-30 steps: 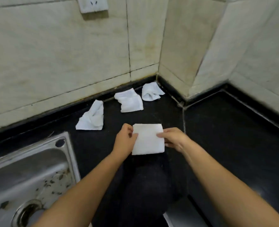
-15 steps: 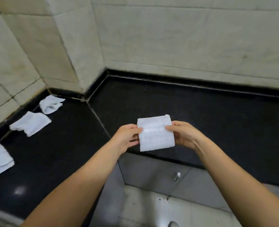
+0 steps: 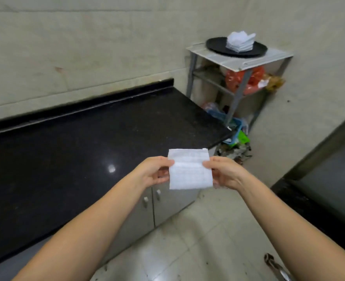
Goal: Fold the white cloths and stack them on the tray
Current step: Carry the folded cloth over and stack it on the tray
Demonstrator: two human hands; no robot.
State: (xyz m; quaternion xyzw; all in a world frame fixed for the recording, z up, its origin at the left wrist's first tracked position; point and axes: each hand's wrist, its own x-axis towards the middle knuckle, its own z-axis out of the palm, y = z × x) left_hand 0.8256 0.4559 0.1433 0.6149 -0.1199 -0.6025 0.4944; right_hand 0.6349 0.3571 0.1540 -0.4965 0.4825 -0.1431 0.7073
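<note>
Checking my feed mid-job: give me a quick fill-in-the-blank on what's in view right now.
1. Both hands pinch a folded white ____ by its side edges.
2. The black tray sits on top of a metal ____.
3. On the tray there is a ____ of folded cloths.
4. The countertop is ____ in colour.

Missing: cloth; rack; stack; black

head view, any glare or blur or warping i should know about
Head view: a bright glare spot on the black countertop; the wall and rack look soft; wide-angle bending curves the countertop edge; the folded cloth, held between left hand and right hand, stays fairly sharp.
</note>
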